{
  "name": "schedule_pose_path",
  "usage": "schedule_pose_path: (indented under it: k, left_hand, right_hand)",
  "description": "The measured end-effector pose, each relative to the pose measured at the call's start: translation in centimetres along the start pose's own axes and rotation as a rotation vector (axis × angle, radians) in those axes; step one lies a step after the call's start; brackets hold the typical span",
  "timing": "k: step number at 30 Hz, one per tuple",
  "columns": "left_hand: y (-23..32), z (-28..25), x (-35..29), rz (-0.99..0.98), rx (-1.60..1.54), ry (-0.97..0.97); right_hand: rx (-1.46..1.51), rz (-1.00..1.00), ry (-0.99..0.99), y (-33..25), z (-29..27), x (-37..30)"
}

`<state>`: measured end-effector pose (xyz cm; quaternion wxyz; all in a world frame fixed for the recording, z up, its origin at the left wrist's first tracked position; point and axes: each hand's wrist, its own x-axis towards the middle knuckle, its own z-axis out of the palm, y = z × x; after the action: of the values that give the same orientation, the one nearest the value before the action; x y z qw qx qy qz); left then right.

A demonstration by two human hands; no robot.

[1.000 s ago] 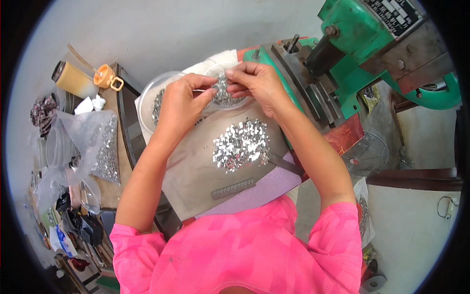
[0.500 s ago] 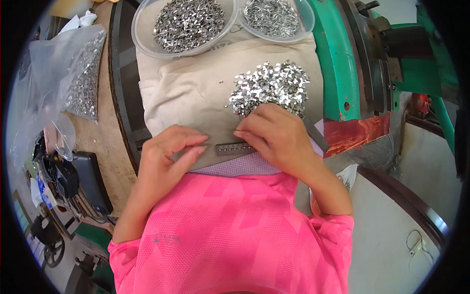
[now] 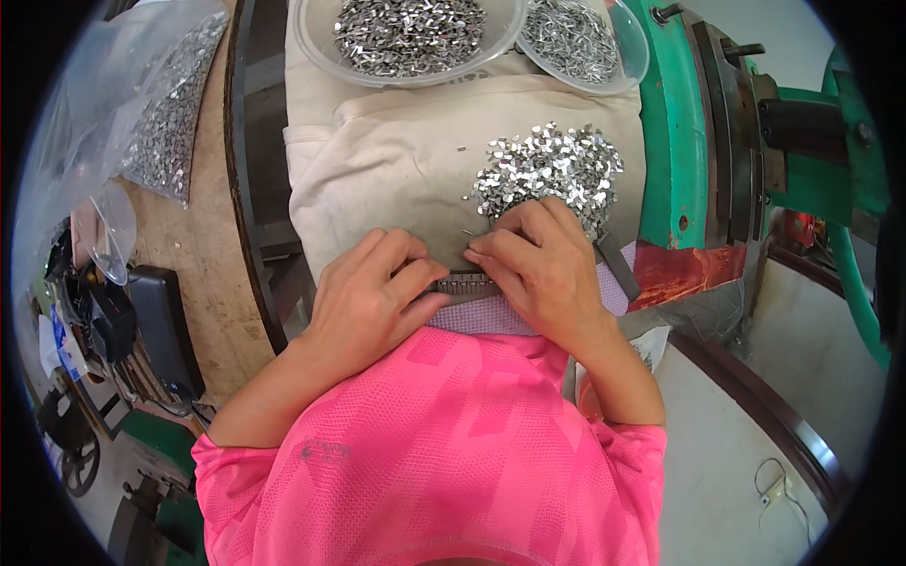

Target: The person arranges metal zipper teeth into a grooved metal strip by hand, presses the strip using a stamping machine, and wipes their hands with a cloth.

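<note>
A short dark metal strip with a row of slots along it lies on the cloth, close to my body. My left hand is at its left end, index finger and thumb closed on either side of that end. My right hand is bent over the strip's right part, thumb and fingertips pinched; whatever is between them is too small to make out. Just beyond those fingertips a tiny metal pin shows. A heap of small shiny metal pieces lies beyond my right hand, partly hidden by it.
Two clear plastic bowls, one with flat metal bits and one with thin pins, stand at the far side of the beige cloth. Right is a green machine; left, a bag of metal pieces. A dark bar lies near my right wrist.
My left hand has moved right, from beside the strip onto its left end. My right hand stays pinched by the strip. The whole view has shifted slightly.
</note>
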<state>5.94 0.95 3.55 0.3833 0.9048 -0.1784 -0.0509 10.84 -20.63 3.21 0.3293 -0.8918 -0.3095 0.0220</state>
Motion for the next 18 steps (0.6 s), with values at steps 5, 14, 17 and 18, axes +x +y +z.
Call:
schedule_pose_path:
  k: [5, 14, 17, 18]
  left_hand:
    - [-0.6, -0.6, -0.4, 0.005, -0.002, 0.034]
    - [-1.4, -1.3, -0.8, -0.156, -0.175, -0.045]
    - [-1.5, -1.4, -0.9, -0.174, -0.212, -0.056]
    - [-1.5, -1.4, -0.9, -0.181, -0.216, -0.049]
  right_hand:
    - [-0.009, 0.01, 0.075, -0.2, -0.1, 0.1]
    - [-0.085, 0.021, 0.09, -0.5, 0.3, 0.5]
    - [-0.146, 0.007, 0.099, -0.7, 0.7, 0.4]
    - [-0.153, 0.022, 0.098, -0.8, 0.7, 0.3]
